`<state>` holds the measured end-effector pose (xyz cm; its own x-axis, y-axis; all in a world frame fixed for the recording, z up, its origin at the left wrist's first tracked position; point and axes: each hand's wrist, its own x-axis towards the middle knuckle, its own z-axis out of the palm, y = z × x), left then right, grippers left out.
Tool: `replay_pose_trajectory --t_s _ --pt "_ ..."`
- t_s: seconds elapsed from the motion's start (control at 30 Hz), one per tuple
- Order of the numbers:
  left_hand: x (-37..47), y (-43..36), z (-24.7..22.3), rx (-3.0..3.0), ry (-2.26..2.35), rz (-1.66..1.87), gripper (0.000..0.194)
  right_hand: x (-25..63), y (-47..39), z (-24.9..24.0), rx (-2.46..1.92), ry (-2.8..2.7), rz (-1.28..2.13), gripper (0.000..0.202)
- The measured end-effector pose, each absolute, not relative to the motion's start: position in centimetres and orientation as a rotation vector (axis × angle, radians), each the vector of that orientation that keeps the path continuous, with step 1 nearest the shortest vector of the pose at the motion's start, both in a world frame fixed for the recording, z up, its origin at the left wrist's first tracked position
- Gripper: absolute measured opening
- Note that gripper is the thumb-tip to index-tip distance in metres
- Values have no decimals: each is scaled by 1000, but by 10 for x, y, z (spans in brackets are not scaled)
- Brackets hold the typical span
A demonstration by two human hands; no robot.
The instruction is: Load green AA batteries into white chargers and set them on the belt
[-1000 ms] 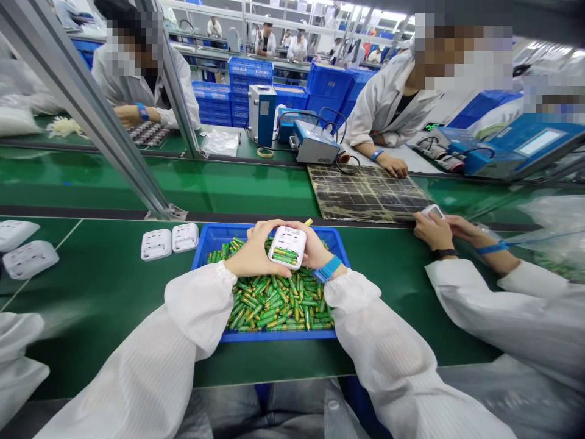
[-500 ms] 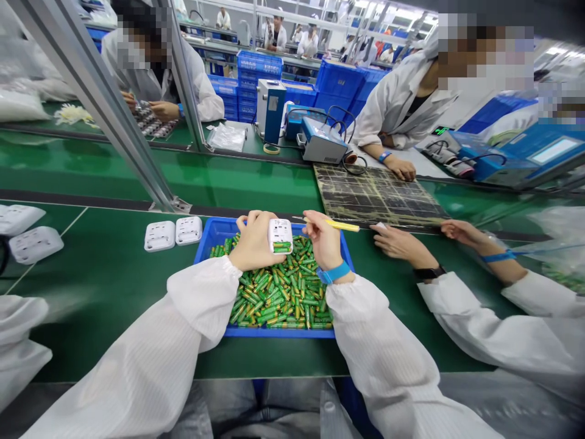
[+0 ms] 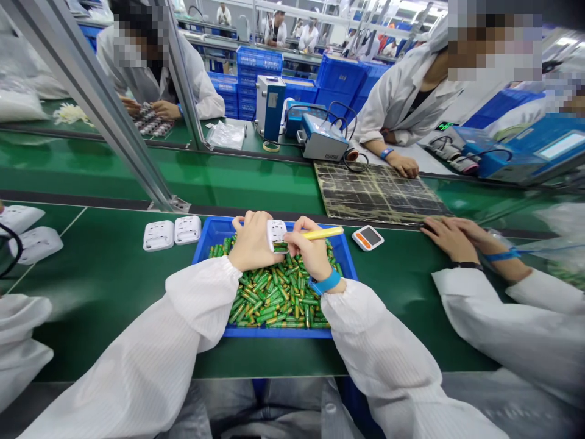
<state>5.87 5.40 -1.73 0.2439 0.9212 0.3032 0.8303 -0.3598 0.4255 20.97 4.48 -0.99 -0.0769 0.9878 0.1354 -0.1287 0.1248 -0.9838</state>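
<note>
My left hand [image 3: 254,244] grips a small white rounded-square device [image 3: 275,230] above the battery tray. Its back faces up, and green batteries show in the open compartment at its near end. In my right hand [image 3: 313,253] is a slim yellow-handled tool [image 3: 325,233], pinched like a pen. The tool's tip is hidden behind the fingers, close to the device's battery compartment. Beneath both hands, many loose green and gold batteries [image 3: 278,296] fill the blue tray [image 3: 278,333].
Two white devices [image 3: 172,231] lie left of the tray; another with a screen [image 3: 367,238] lies right of it. A co-worker's hands [image 3: 452,238] rest near a dark gridded board [image 3: 379,192]. A metal post [image 3: 105,103] rises at left. Blue instruments [image 3: 322,137] stand beyond.
My right hand has moved left with the yellow tool to the device. A co-worker's hand has drawn back to the right, and a white device with a screen now lies beside the tray.
</note>
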Motion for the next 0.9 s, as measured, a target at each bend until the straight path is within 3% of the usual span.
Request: replay_pose_trajectory --t_s 0.13,0.33,0.43,0.53,0.7,0.9 --pt "57 54 -19 2420 1664 706 65 208 41 -15 -1021 -1416 1066 19" --pt "59 53 -20 2729 1602 557 47 207 38 -17 -1138 -1805 410 19" --pt "57 52 -16 2651 1634 588 52 214 45 -18 -1247 -1832 268 19" --pt "53 52 -11 2430 1701 703 66 226 56 -20 -1312 -1517 466 23" --pt "50 56 -9 2223 1718 818 71 234 65 -19 -1023 -1007 1050 22" --pt "51 56 -11 2166 1679 840 73 223 56 -12 -1006 -1050 1164 20"
